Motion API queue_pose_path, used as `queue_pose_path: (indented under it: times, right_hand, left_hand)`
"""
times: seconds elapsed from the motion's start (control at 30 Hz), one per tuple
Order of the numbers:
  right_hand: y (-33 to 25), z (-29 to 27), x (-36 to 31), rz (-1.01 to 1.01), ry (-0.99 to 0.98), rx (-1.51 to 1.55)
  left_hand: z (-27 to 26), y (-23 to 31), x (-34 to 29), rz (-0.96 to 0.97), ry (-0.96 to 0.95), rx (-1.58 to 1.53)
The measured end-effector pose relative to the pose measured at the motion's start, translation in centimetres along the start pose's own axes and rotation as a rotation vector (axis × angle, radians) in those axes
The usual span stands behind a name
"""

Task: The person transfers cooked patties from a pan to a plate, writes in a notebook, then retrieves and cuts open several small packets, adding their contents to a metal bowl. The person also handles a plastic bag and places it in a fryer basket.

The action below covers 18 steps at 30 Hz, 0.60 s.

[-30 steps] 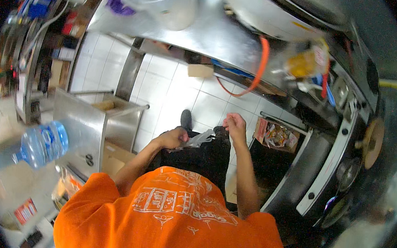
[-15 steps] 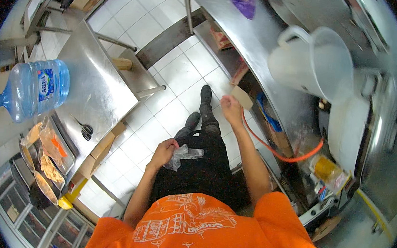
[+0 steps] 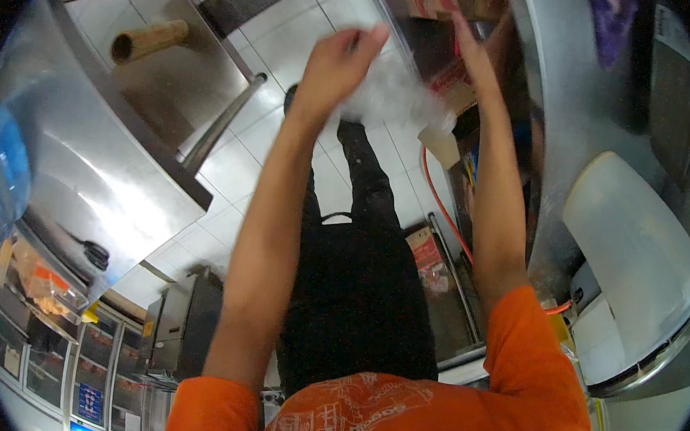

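Note:
My left hand (image 3: 339, 72) is raised over the floor ahead of me, its fingers curled and the thumb up. A clear plastic bag (image 3: 400, 95), smeared by motion, hangs beside it and appears to be held there. My right hand (image 3: 473, 48) reaches forward by the shelf under the right-hand table, its fingers apart and somewhat blurred, with nothing seen in it. Left of my right forearm is a beige flat piece (image 3: 439, 147), with an orange hose (image 3: 446, 213) running below it.
On the left, a steel table (image 3: 106, 165) carries black-handled scissors (image 3: 94, 254), a blue water jug (image 3: 1, 171) and a tray of packed food (image 3: 44, 281). A cardboard tube (image 3: 151, 41) lies on its lower shelf. At right, a whitish plastic container (image 3: 639, 255) stands near a purple bag (image 3: 610, 29).
Both hands have risen and stretched forward; the left one has carried the plastic bag up from my lap. My right hand has gone from beside the beige piece to beyond it. The view has shifted.

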State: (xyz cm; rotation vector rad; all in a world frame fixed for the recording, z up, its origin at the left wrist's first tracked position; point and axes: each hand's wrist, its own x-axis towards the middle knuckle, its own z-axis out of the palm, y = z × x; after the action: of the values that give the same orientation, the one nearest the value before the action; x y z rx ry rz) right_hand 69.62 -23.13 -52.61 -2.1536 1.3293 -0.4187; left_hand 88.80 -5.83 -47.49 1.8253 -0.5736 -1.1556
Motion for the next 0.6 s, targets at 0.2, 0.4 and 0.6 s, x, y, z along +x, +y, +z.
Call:
queue_pose_path:
  times: [0.2,0.4,0.6]
  right_hand:
    - [2.3,2.6,2.6,0.045,-0.164,0.027]
    - [0.2,-1.6,-1.1,0.068,-0.347,0.070]
    - [-2.3,-2.2,0.9,0.137,-0.131,0.306]
  left_hand:
    - [4.7,1.2,12.0,0.159,-0.157,-0.179]
    - [9.2,-2.0,11.1,0.134,-0.151,-0.202]
    - [9.7,-4.2,8.6,-0.027,-0.171,-0.327]
